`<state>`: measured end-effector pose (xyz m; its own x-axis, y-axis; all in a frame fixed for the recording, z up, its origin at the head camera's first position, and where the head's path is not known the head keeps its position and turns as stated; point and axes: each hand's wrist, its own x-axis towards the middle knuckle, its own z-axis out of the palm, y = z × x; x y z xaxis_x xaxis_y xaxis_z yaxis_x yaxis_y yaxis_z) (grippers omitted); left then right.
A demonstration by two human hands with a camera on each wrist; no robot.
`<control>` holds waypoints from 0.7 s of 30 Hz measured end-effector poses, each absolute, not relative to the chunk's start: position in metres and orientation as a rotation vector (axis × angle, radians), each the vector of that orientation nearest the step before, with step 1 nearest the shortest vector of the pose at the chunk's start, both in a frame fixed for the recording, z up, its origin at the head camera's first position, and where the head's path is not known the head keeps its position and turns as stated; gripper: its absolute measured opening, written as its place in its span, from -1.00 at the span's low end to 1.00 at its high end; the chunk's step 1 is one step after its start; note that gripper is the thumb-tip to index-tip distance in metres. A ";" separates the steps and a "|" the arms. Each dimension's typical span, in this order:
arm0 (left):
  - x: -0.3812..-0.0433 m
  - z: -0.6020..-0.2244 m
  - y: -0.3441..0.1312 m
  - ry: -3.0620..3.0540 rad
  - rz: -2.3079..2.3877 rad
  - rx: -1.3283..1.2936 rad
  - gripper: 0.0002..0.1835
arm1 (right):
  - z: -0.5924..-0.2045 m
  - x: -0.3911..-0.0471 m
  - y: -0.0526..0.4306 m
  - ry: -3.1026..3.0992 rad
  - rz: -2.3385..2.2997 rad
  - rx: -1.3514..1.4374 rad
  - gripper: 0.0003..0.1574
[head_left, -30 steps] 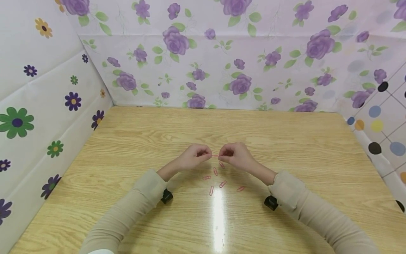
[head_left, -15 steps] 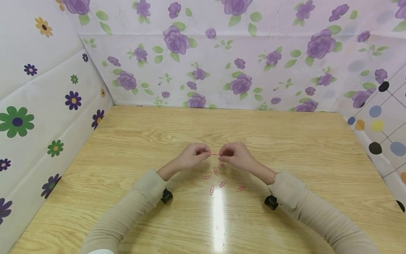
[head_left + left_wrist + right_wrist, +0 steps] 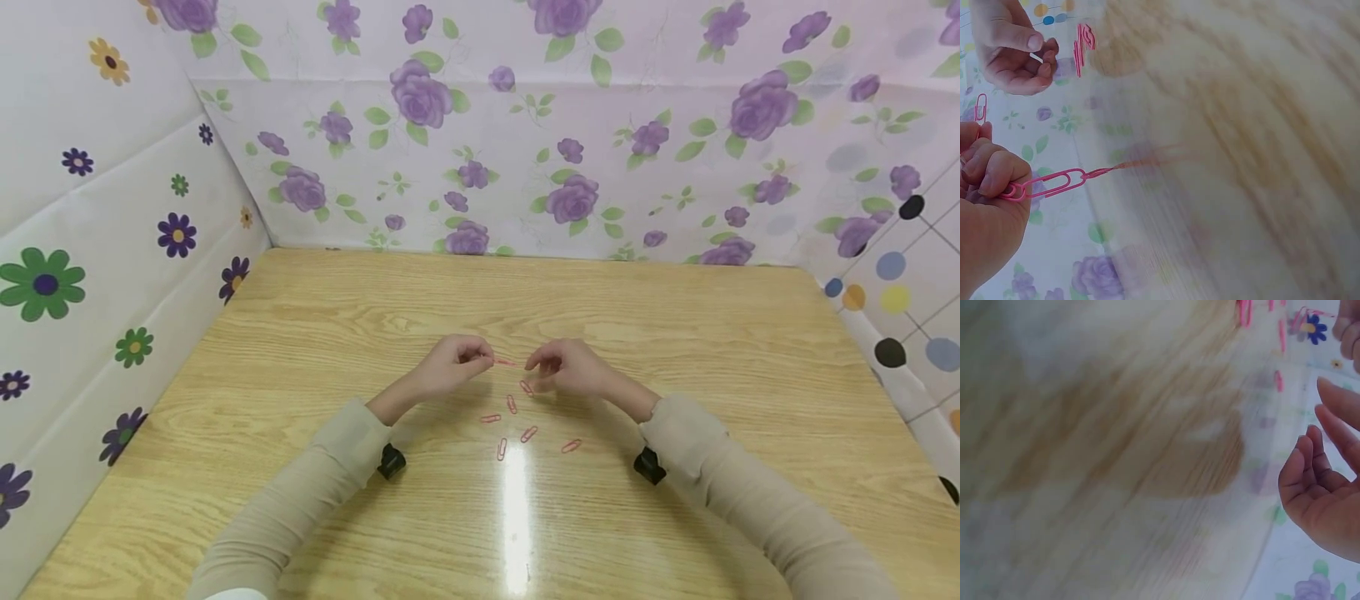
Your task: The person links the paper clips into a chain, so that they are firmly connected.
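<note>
Pink paper clips linked in a chain (image 3: 1054, 184) trail from my left hand (image 3: 453, 367), whose curled fingers and thumb grip one end. One more pink paper clip (image 3: 506, 362) sticks out from the left fingertips toward the right; the left wrist view shows this clip (image 3: 981, 107) at the fingertips too. My right hand (image 3: 572, 367) is just to the right of it, thumb and fingers parted and loosely bent, with nothing between them in the right wrist view. Below the right fingertips lies a loose paper clip (image 3: 527, 388).
Several other pink paper clips lie scattered on the wooden table (image 3: 337, 333) in front of the hands, among them a far-right clip (image 3: 572, 446) and a nearer clip (image 3: 502, 449). Flower-patterned sheeting (image 3: 330, 167) stands behind the table and along its left side.
My right hand has let go of the pink clip, parted its fingers and drawn slightly right. My left hand keeps its grip and has shifted a little left.
</note>
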<state>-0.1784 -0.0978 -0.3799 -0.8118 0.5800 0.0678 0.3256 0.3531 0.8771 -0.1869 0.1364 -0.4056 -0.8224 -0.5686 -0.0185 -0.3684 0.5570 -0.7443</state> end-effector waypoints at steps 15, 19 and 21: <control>-0.171 -0.365 -0.096 2.333 1.434 0.777 -0.86 | -0.423 -0.200 0.139 2.537 -0.945 -0.990 -0.57; -0.171 -0.365 -0.096 2.342 1.423 0.779 -0.86 | -0.423 -0.199 0.137 2.561 -0.926 -0.986 -0.61; -0.171 -0.365 -0.096 2.348 1.418 0.783 -0.86 | -0.423 -0.199 0.136 2.556 -0.930 -0.986 -0.64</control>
